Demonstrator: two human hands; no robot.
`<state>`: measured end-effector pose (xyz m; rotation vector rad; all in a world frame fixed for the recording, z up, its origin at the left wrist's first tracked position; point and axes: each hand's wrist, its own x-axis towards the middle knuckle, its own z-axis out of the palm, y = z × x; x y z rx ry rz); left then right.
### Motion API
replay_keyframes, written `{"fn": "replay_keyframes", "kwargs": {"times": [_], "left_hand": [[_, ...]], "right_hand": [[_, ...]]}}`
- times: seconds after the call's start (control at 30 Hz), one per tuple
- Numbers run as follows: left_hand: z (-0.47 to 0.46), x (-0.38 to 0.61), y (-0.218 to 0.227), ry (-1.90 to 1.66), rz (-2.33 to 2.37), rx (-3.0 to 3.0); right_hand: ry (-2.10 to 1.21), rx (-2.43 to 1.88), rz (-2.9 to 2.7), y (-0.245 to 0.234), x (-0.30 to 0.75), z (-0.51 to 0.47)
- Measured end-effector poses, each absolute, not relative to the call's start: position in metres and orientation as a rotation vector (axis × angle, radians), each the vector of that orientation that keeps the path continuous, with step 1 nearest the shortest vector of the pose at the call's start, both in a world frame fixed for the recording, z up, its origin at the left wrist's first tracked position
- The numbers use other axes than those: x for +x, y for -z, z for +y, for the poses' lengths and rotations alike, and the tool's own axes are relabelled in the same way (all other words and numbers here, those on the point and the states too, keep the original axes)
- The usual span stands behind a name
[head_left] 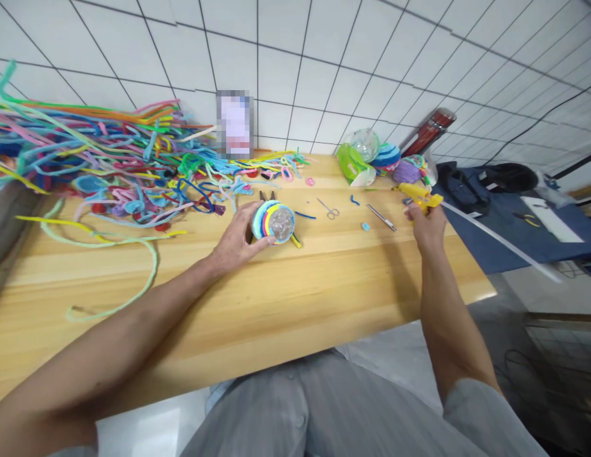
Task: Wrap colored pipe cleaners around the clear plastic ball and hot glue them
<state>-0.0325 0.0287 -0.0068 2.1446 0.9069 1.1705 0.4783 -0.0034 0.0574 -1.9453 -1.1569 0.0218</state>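
My left hand (239,240) is closed around a clear ball wrapped in coloured pipe cleaners (273,222), which rests on the wooden table (295,298). A yellow pipe-cleaner end (296,241) sticks out from under the ball. My right hand (427,223) grips a yellow glue gun (418,195) near the table's right edge, with a long white glue stick (499,241) trailing out to the right.
A big tangle of coloured pipe cleaners (109,158) fills the back left. Small scissors (328,209), a metal tool (381,218) and pliers (266,195) lie between my hands. Wrapped balls and a clear ball (376,155) stand at the back right. A dark bag (466,190) sits beyond the edge.
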Motion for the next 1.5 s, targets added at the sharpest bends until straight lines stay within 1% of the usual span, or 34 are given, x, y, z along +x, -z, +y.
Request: {"fn": "replay_keyframes", "kwargs": {"times": [0.1, 0.2, 0.27, 0.33, 0.5, 0.7, 0.9, 1.1, 1.4, 1.5], "left_hand": [[0.027, -0.034, 0.006, -1.138, 0.920, 2.121], [0.027, -0.035, 0.004, -1.132, 0.923, 2.110], [0.026, -0.036, 0.003, -1.120, 0.925, 2.115], [0.026, -0.038, 0.002, -1.100, 0.934, 2.123], [0.024, -0.041, 0.000, -1.070, 0.944, 2.134], [0.021, -0.042, -0.001, -1.051, 0.934, 2.107], [0.018, -0.040, -0.001, -1.033, 0.948, 2.061], [0.018, -0.038, 0.001, -1.058, 0.961, 2.015], [0.019, -0.039, 0.005, -1.089, 0.945, 2.033], [0.020, -0.037, 0.004, -1.111, 0.905, 2.043]], "right_hand": [[-0.137, -1.823, -1.242, -0.075, 0.445, -0.005], [-0.504, -1.562, -1.406, -0.088, 0.392, -0.006], [-0.763, -1.457, -1.422, -0.094, 0.355, -0.003], [-0.950, -1.380, -1.462, -0.096, 0.322, 0.001], [-1.178, -1.357, -1.508, -0.085, 0.276, 0.014], [-1.129, -1.424, -1.488, -0.059, 0.268, 0.017], [-1.053, -1.461, -1.461, -0.045, 0.274, 0.017], [-1.034, -1.451, -1.475, -0.043, 0.273, 0.015], [-1.199, -1.332, -1.493, -0.051, 0.289, 0.019], [-1.078, -1.340, -1.566, -0.048, 0.295, 0.021]]}}
